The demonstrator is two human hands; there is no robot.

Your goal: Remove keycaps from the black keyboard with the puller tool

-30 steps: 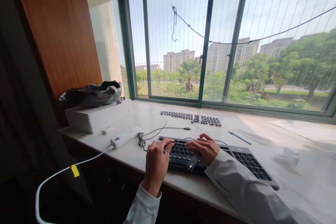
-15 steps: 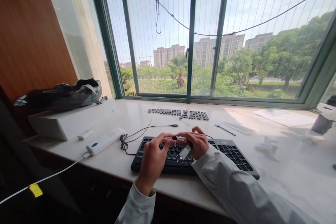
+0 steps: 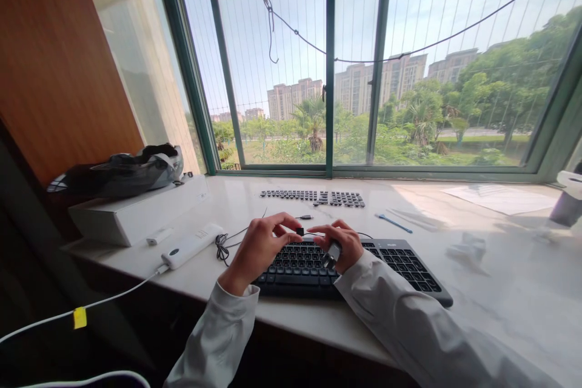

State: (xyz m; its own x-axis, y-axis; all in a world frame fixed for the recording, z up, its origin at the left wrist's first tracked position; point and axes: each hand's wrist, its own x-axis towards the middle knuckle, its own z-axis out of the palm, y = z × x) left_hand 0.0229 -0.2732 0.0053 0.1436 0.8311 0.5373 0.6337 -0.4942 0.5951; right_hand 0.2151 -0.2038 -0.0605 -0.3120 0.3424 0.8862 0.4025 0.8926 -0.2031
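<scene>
Head view: we get one small, dark, squarish keycap [image 3: 301, 231], up by the rear edge of the black keyboard [image 3: 300, 280]. Our left hand [image 3: 257, 245] pinches it between thumb and finger. Our right hand [image 3: 343, 244] clasps a grey tool [image 3: 332, 253] in curled fingers, shiny end poking our way, index finger stretched out just beside the keycap; touching or not, we can't tell. Keyboard lies on the pale counter [image 3: 522, 294] under both hands: bare sockets in the upper rows and number block, dark caps along the near edge. Loose keycaps [image 3: 291, 195] sit in rows nearer the window [image 3: 329, 103].

Containers: we log one white box [image 3: 107, 222] at left, inside hidden, dark bundle [image 3: 122, 173] on top. Crumpled clear wrap [image 3: 468, 248] at right, too blurred for us to read any contents.
</scene>
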